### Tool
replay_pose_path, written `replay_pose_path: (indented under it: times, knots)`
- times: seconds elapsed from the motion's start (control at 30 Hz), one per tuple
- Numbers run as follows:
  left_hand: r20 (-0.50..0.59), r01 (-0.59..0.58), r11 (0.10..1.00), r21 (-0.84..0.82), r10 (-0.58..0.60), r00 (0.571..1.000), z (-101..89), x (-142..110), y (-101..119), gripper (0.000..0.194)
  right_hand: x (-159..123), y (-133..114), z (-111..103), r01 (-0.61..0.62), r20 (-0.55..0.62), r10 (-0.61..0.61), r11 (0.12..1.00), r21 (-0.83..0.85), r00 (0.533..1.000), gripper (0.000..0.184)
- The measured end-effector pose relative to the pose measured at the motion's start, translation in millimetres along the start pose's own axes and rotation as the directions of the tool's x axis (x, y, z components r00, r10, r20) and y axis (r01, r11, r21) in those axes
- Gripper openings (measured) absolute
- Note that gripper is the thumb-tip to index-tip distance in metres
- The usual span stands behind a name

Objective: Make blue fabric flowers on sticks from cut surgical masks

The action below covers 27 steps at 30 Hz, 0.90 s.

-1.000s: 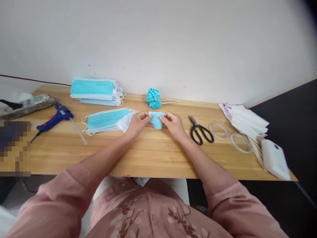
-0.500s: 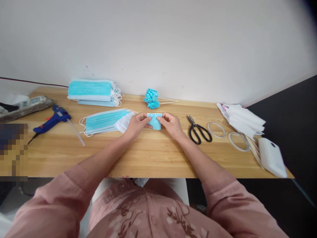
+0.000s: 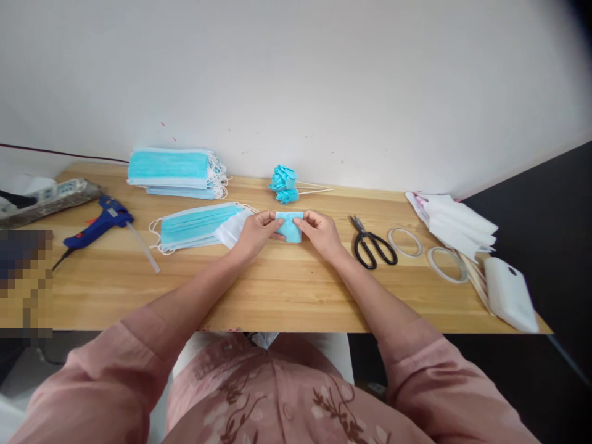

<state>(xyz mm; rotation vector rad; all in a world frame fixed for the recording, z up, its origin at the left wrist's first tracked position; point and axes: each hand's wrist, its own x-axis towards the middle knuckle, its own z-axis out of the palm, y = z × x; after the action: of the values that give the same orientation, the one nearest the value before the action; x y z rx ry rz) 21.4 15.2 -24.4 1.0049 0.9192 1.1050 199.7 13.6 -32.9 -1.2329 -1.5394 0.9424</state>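
A small light-blue piece of mask fabric (image 3: 290, 229) is stretched between my two hands above the middle of the table. My left hand (image 3: 259, 232) pinches its left side between thumb and fingers. On the opposite side, the thumb and fingers of my right hand (image 3: 320, 230) grip the same piece. Beside my left hand lie blue face masks (image 3: 197, 228) with white ear loops and a white piece of fabric (image 3: 230, 230). Behind my hands, blue fabric flowers (image 3: 283, 179) on thin sticks rest on the table.
A stack of masks (image 3: 169, 166) lies against the wall. At left are a blue glue gun (image 3: 98, 222) with a glue stick and a power strip (image 3: 60, 192). At right lie black-handled scissors (image 3: 372, 243), two tape rolls (image 3: 448, 265), white sheets (image 3: 456, 222) and a white device (image 3: 510, 295).
My hands keep their pinch on the blue fabric in nearly the same place. The whole view has shifted very slightly.
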Motion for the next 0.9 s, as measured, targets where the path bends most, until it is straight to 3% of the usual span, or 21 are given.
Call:
replay_pose_path:
  times: [0.9]
  knots:
    - [-0.007, -0.011, 1.0, 0.011, 0.012, 1.0, -1.9, 0.6, -1.0, 0.025, 0.1, 3.6, 1.0, 0.004, -0.024, -0.003, 1.0, 0.019, 1.0, 0.038]
